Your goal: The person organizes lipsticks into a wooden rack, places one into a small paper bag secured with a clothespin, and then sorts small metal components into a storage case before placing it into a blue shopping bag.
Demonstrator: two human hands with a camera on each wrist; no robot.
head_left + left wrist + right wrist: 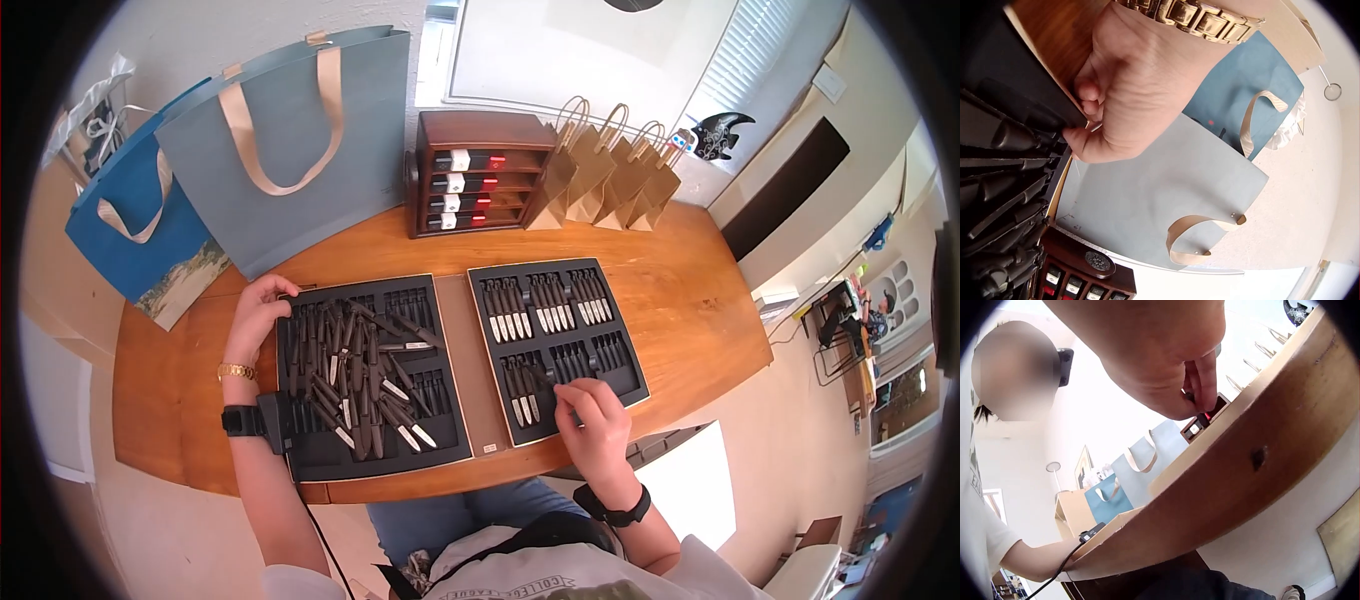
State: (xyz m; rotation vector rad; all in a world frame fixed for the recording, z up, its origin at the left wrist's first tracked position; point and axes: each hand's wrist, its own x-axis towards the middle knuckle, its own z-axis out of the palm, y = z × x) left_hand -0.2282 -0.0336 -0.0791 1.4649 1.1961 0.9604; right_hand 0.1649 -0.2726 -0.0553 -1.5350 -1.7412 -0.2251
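The left tray (330, 465), black with a gilt edge, is heaped with slim dark sticks (345, 340), several with pale tapered ends. My left hand (258, 315) grips its far left corner; in the left wrist view the thumb (1088, 145) lies on the rim and curled fingers show beside it. Over the near part of the right tray (625, 378), my right hand (598, 425) pinches a slim dark stick (542, 378), mostly hidden by the fingers. Upright rows of such sticks (508, 308) fill slots there, beside slots with dark contents.
A brown spine (462, 340) joins the trays on the wooden table (680, 290). Behind stand a grey-blue paper bag (290, 130), a blue bag (130, 225), a wooden rack (480, 125) of small boxes and several kraft bags (590, 180). The table's near edge curves below the trays.
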